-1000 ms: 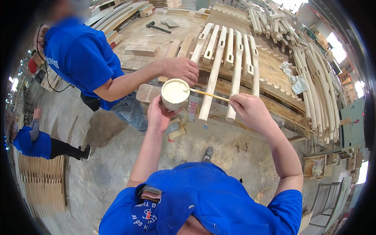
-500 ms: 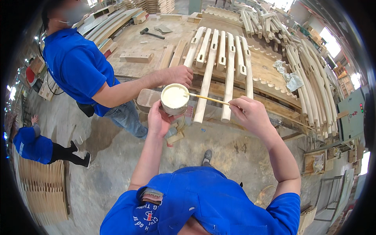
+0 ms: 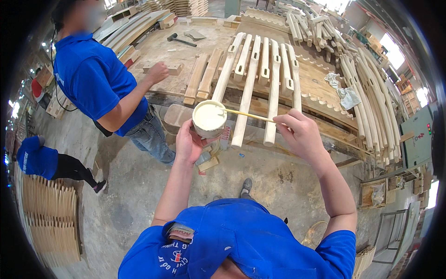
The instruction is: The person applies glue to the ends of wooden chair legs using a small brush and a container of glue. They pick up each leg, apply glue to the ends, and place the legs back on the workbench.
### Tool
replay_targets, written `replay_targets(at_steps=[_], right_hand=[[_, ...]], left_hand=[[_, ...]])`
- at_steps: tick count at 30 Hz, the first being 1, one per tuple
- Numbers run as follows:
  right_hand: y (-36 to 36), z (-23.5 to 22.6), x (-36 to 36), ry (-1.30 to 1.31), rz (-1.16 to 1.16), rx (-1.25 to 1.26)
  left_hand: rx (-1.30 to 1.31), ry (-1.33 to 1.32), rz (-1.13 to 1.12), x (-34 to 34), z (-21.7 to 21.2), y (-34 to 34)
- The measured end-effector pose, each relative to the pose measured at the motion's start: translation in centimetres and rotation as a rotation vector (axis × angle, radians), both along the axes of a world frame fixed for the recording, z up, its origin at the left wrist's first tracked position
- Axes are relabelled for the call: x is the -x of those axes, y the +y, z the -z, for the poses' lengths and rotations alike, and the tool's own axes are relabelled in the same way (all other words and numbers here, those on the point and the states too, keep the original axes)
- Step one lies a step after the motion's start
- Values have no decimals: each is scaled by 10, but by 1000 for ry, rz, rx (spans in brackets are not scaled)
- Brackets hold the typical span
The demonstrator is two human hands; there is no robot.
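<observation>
A round tub (image 3: 209, 117) full of a pale cream substance like glue sits in my left hand (image 3: 189, 145), its fingers wrapped round the side and underneath. My right hand (image 3: 299, 132) pinches the end of a thin yellow stick (image 3: 251, 115). The stick's other end rests at the tub's right rim, touching the cream. Just beyond both hands, several long pale wooden legs (image 3: 247, 100) with slots near their far ends lie side by side on the bench, their near ends jutting over its edge.
A co-worker in a blue shirt (image 3: 95, 76) stands left at the bench, a hand by a wooden block (image 3: 174, 69). A hammer (image 3: 181, 40) lies farther back. Stacked curved wood pieces (image 3: 371, 100) and a crumpled cloth (image 3: 347, 96) are on the right. Another person (image 3: 42, 158) bends at far left.
The co-worker's hand has drawn back from the nearest wooden leg toward the block on the bench. My hands, tub and stick have barely shifted. The person at far left has moved slightly.
</observation>
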State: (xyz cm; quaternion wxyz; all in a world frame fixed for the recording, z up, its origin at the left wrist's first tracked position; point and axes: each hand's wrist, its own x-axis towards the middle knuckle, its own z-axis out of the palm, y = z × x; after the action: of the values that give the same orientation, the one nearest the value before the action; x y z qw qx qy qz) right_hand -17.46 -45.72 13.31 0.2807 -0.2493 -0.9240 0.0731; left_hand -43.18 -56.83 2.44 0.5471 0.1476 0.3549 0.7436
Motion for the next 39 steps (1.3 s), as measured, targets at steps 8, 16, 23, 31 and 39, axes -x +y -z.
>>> replay_targets(at_steps=[8, 16, 23, 31, 39], right_hand=[[2, 9, 8, 2, 37, -134], [6, 16, 15, 96, 36, -151], [-36, 76, 40, 478, -35, 1005], [-77, 111, 95, 1021, -266, 1884], [-84, 119, 97, 1077, -267, 1901]], left_hand=[[-40, -40, 40, 0, 0, 3], [-21, -31, 28, 6, 2, 9], [-144, -218, -291, 3, -2, 24], [-317, -317, -375, -13, 1, 47], [-268, -277, -459, -28, 11, 56]])
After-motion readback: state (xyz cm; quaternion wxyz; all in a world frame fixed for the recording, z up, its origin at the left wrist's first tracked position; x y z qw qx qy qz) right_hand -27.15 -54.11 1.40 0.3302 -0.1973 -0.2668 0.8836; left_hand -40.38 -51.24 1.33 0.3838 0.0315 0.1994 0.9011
